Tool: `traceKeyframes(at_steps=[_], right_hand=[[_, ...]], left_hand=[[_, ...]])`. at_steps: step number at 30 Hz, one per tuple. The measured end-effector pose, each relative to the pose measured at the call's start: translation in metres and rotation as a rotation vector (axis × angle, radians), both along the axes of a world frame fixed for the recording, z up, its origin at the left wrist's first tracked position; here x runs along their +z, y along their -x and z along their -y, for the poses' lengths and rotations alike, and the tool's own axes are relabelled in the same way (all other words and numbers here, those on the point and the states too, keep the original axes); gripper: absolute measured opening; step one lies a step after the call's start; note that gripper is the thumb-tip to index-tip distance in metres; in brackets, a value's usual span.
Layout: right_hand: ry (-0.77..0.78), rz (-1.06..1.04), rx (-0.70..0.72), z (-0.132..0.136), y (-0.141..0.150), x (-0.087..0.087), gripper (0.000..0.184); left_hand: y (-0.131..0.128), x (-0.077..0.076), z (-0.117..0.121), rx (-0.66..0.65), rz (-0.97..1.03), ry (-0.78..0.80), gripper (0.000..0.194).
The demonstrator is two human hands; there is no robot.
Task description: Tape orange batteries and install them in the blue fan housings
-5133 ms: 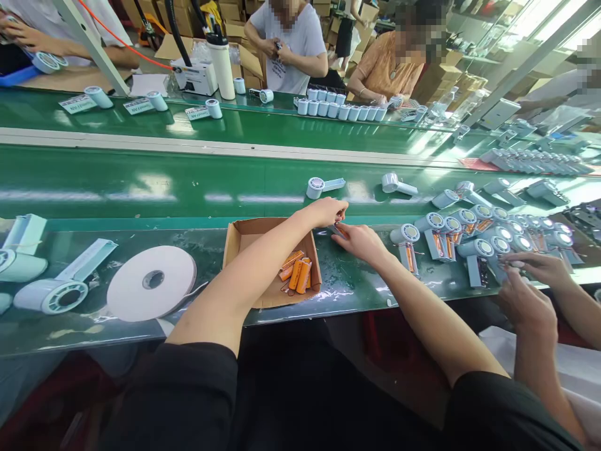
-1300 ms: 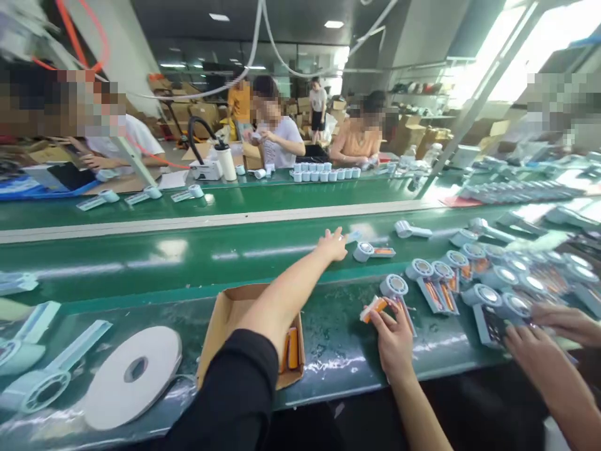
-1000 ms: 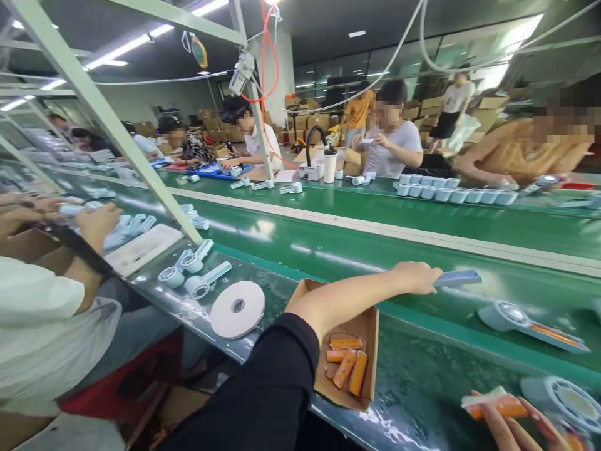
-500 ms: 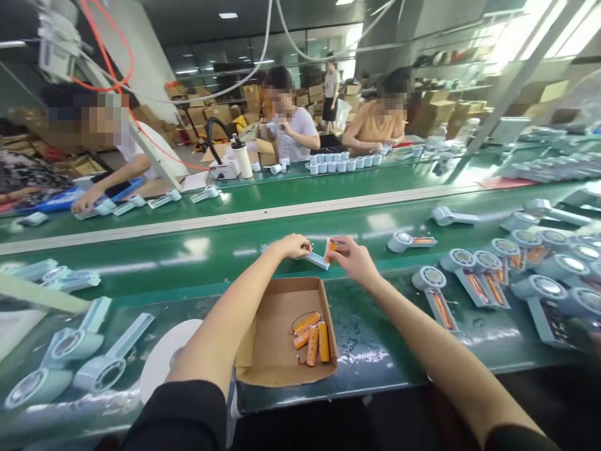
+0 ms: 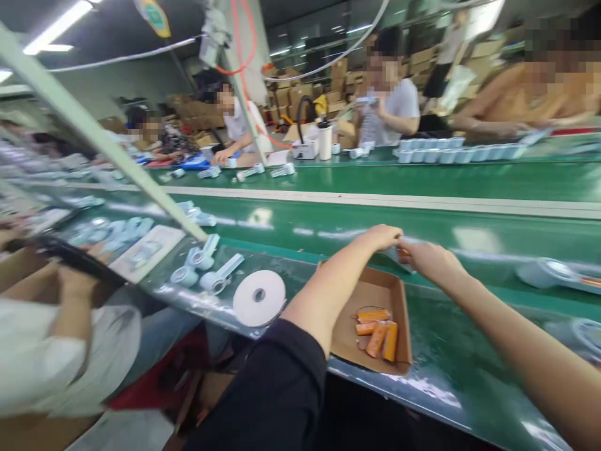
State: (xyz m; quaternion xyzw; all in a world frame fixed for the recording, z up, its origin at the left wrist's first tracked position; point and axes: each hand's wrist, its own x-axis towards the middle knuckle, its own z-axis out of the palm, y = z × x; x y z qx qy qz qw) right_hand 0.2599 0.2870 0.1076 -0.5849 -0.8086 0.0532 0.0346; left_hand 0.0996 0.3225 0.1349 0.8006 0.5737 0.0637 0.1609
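My left hand (image 5: 382, 238) is closed on a light-blue handheld fan casing (image 5: 404, 265), mostly hidden behind the fingers, above the far edge of a cardboard box. Right beside it my right hand (image 5: 431, 260) is closed, its fingertips meeting the casing's open handle. A sliver of orange battery shows at those fingertips; how far it sits inside the handle cannot be made out. Below the hands, the shallow cardboard box (image 5: 404, 326) holds several orange batteries (image 5: 377, 339) with thin wires.
A white disc-shaped reel (image 5: 259, 298) and fan casings (image 5: 216, 280) lie to the left. At right, a casing (image 5: 554, 273) has a battery in its handle. A slanted metal post (image 5: 107, 144) crosses the left. Co-workers sit along the green conveyor (image 5: 328, 220) and at near left.
My view has swung left, so the box and hands appear farther right. My right hand has brought the battery from beside the casing up against it, and my hands now nearly touch.
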Motion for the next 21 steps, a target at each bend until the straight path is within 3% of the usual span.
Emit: traceKeyframes(at_steps=[3,6,10,13,21], right_hand=[[-0.026,-0.002,0.053,-0.017,-0.005,-0.014,0.038],[0.005,-0.005,0.049,-0.021,-0.001,-0.015,0.037],[0.072,-0.076,-0.031,-0.004,0.016,0.004,0.023],[0.107,0.07,-0.032,0.005,0.022,0.02,0.03],[0.065,0.067,-0.124,0.026,-0.013,0.034,0.047]], left_hand=[[-0.007,0.0,-0.003,-0.04,-0.008,0.102,0.014],[-0.012,-0.002,-0.007,-0.03,-0.004,0.121,0.013],[-0.015,-0.007,-0.006,-0.058,0.006,0.102,0.021],[-0.016,-0.014,-0.008,-0.08,0.022,0.074,0.035],[-0.024,-0.035,-0.027,-0.08,0.136,0.032,0.027]])
